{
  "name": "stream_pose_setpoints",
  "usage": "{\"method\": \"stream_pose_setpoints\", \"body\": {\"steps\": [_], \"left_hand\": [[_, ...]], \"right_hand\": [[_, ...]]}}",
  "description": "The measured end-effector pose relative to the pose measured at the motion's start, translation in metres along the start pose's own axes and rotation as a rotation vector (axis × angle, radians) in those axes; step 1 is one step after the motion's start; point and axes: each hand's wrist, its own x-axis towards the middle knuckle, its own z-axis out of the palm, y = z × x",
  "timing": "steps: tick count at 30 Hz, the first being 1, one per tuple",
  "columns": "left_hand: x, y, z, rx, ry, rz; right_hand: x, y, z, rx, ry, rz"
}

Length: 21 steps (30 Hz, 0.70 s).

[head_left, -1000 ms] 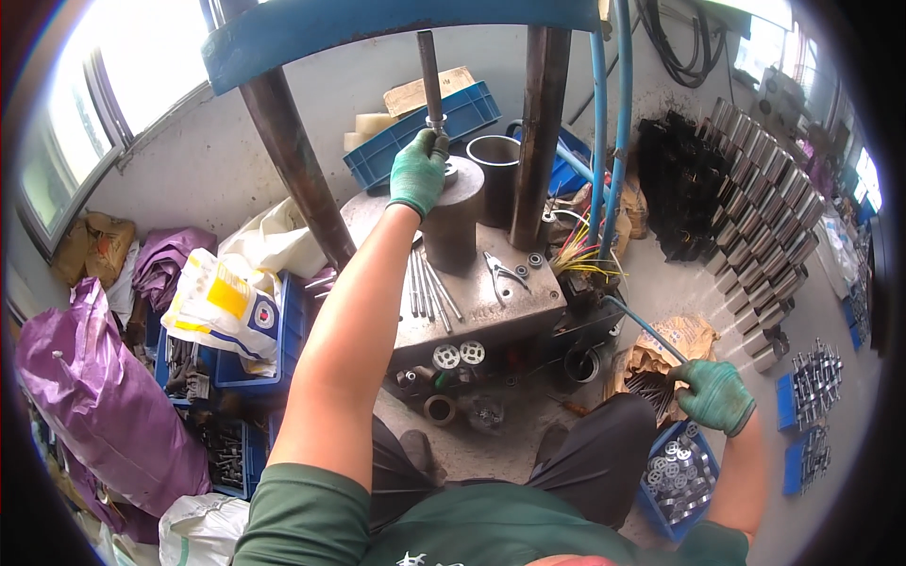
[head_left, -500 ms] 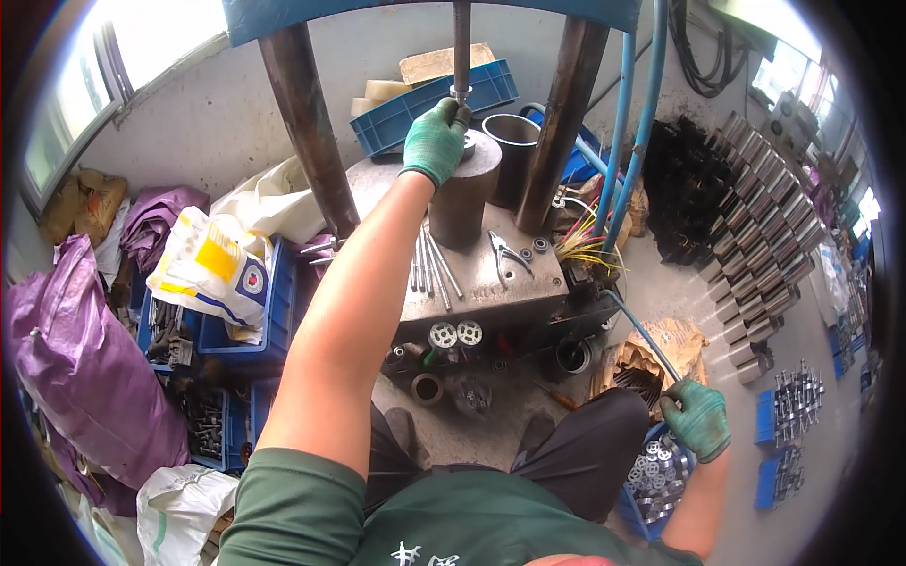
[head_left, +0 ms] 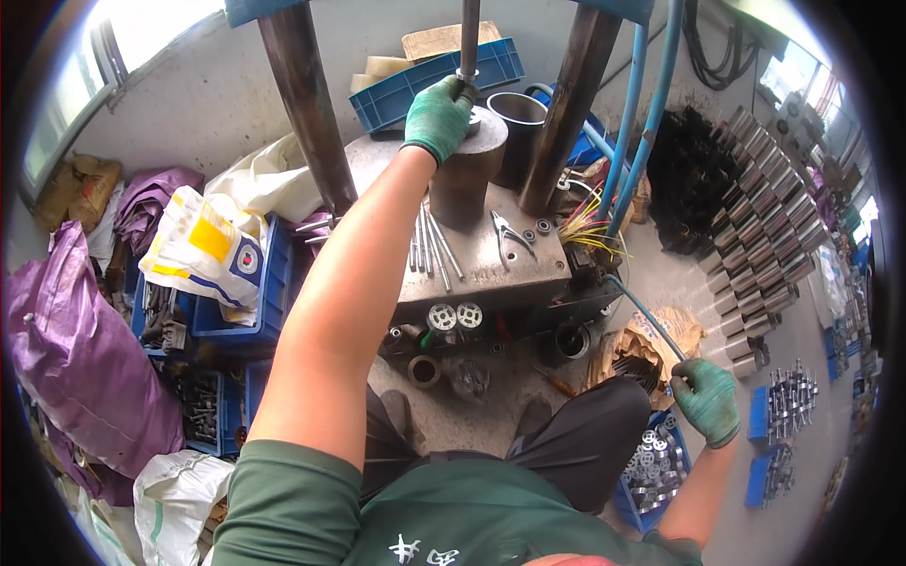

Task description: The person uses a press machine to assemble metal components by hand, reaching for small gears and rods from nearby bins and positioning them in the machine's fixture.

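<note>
Our left hand, green-gloved, is up at the far middle, fingers bunched and pinching the lower part of the upright rod, just below its pale collar; the rod's tip is hidden behind the glove. That puts the rod over the thick steel cylinder standing on the press base, with a round metal piece on top, partly covered by the hand. Our right hand, also gloved, is out at the near right, closed around the near end of the slim lever, which slants up and left to the base's right side. On the base, near side: loose thin rods left, open pliers right of them, two small rings beside the pliers. Two holed discs sit side by side at the base's near edge. Far side, we've got a tilted blue crate and, right of the cylinder, a dark open tube. Left: purple sack, and a white-and-yellow bag over a blue bin. Right: torn brown paper bag near the lever, stacked metal sleeves farther right.
</note>
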Motion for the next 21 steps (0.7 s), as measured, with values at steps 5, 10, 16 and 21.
{"method": "stream_pose_setpoints", "body": {"steps": [5, 10, 16, 21], "left_hand": [[0.002, -0.004, -0.001, 0.016, 0.019, 0.010], [-0.010, 0.027, -0.005, -0.056, -0.028, -0.068], [-0.014, 0.026, -0.014, -0.110, -0.030, -0.100], [-0.017, 0.029, -0.016, -0.115, -0.045, -0.111]], "right_hand": [[0.096, 0.025, -0.031, -0.019, 0.408, -0.198], [0.199, 0.037, -0.065, 0.001, 0.706, -0.185], [0.178, 0.027, -0.063, 0.050, 0.446, -0.015], [0.060, 0.057, -0.034, 0.060, -0.010, -0.106]]}}
